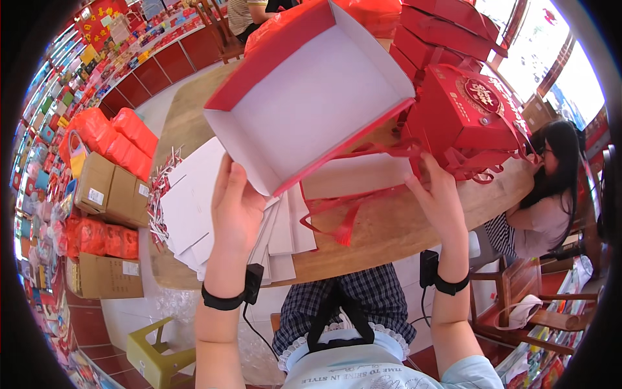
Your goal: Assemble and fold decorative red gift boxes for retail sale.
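Observation:
A red cardboard tray or lid with a white inside (316, 97) is raised and tilted above the table. My left hand (238, 209) grips its near left corner, thumb on the wall and fingers beneath. My right hand (437, 194) has thumb and fingers apart at the right end of a second red box part with a pale inside (359, 176); whether it pinches the edge or ribbon there, I cannot tell. A red ribbon with a tassel (345, 228) trails from that part onto the wood. White cardboard sheets (189, 199) lie fanned beside and under my left hand.
Red gift boxes with ribbon handles (466, 107) are stacked at the right of the wooden table (369, 243). Red and white paper strips (158, 214) lie along its left edge. A person (549, 194) sits at the right end. Cartons (112, 189) and a green stool (155, 355) stand left.

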### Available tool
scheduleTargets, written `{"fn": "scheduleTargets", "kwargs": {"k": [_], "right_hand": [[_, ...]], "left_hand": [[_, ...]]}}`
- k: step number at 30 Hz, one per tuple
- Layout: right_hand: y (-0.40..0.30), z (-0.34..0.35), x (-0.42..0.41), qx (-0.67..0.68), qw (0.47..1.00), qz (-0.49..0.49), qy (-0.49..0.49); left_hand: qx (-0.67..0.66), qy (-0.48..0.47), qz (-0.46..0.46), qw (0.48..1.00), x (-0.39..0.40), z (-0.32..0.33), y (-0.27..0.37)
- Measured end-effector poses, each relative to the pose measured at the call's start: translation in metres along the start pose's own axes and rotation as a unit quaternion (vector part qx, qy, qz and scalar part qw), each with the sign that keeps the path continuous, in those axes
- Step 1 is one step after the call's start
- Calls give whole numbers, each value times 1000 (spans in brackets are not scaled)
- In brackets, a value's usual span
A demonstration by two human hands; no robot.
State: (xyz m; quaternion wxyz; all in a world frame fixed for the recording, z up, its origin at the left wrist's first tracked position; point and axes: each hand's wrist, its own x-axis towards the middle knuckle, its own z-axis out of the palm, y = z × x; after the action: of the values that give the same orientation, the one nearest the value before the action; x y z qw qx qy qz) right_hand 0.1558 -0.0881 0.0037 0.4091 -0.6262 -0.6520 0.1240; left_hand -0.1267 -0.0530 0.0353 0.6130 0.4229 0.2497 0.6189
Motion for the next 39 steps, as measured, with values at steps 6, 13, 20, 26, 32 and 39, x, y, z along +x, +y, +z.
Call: {"fn": "scheduleTargets", "kwargs": {"k": [6, 13, 20, 26, 32, 39], "right_hand": [[-16, 2, 17, -39, 997, 59, 38], [-14, 8, 14, -17, 997, 60, 47], [4, 19, 31, -17, 999, 22, 42], [7, 20, 31, 10, 1000, 15, 15], [4, 18, 28, -41, 998, -3, 45], [-13, 15, 26, -59, 994, 45, 85]], "left_hand": [[0, -1, -38, 999, 0, -2, -16], [-15, -10, -42, 999, 7, 9, -22], [-25, 28, -49, 998, 25, 15, -26], [-7, 16, -72, 997, 21, 10, -29], [-34, 16, -77, 996, 19, 11, -21], [36, 0, -31, 999, 17, 15, -18]]}}
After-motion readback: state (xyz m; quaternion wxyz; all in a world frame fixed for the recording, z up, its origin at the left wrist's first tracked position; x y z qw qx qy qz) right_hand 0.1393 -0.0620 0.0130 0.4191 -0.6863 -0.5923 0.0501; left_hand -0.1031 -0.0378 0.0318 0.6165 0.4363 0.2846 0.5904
